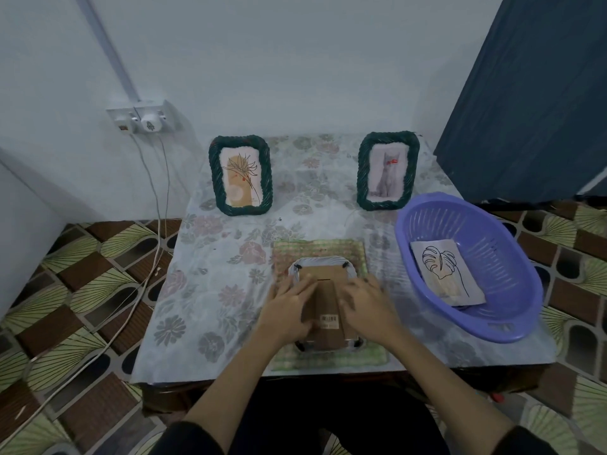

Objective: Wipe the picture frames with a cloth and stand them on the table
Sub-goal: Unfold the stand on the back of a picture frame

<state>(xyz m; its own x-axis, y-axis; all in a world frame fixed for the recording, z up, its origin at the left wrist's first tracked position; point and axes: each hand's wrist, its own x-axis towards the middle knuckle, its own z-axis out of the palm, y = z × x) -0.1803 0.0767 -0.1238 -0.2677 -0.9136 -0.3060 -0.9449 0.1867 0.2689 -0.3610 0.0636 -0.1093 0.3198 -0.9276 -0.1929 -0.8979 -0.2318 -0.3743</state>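
Table (210,290) under a floral cover, seen from the head view. At the near middle, 6 o'clock, a green checked cloth (315,249) lies flat. On it a picture frame (323,277) lies face down, brown card back and stand flap up, a barcode sticker near its close edge.

Left hand (289,307) rests on the frame's left side, fingers fairly straight and spread over the card back; its grip is loose, nothing pinched that I can see. Right hand (363,305) lies on the frame's right side, fingers lightly bent over the edge and blurred; whether they curl round the rim or only press I cannot tell.

At 11 o'clock a dark green woven frame (241,178) with a flower drawing stands upright near the wall. At 1 o'clock a second green woven frame (387,170), cat picture, also stands upright, well apart from the first.

At 3 o'clock a purple plastic basket (499,310) sits on the table's right edge, holding a leaf print (445,274) lying flat.

Wall socket (141,119) at 10 o'clock, cables hanging to the patterned floor (82,274).
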